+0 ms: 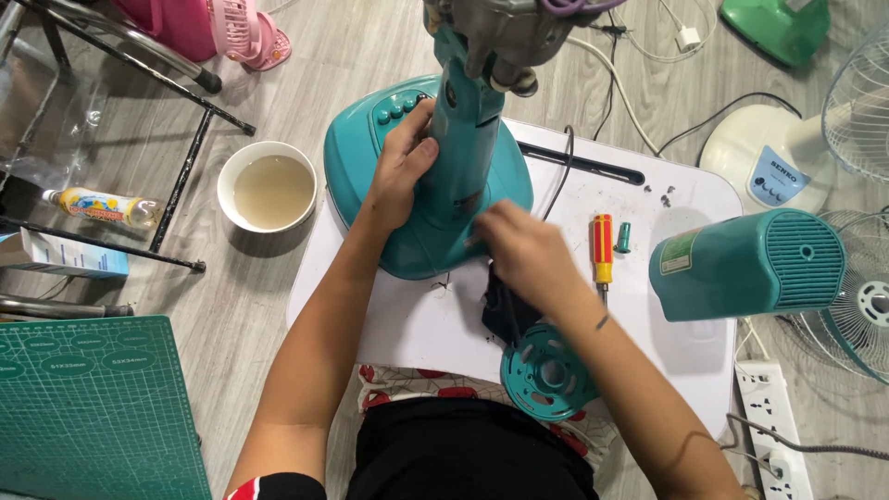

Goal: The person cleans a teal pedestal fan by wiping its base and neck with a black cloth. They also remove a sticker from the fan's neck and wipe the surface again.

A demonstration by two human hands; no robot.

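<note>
While our left hand (pixel 400 171) clamps around the teal stem (pixel 463 139) of a dismantled pedestal fan, holding it upright on its teal base (pixel 361 157), our right hand (pixel 523 255) presses a dark cloth (pixel 505 310) against the foot of that stem, fingers closed on the fabric though blurred. We judge the stripping-down well advanced: the teal motor cover (pixel 745 264) already lies off on its side at the right of the white board (pixel 407 324), a round teal ring piece (pixel 546 370) sits at the near edge, and a red-and-yellow screwdriver (pixel 603 255) rests beside a small teal cap (pixel 624 237). The bare motor head (pixel 505 37) stands exposed at the top of the view. Reassembly, as far as we can tell, is not begun. Room is tight: the base overhangs the board's left edge, just beside a white bowl (pixel 269 185) of cloudy liquid on the floor, and a power strip (pixel 773 417) and wire fan grilles (pixel 857 306) crowd the right. A green cutting mat (pixel 93 407) lies well apart at lower left.
</note>
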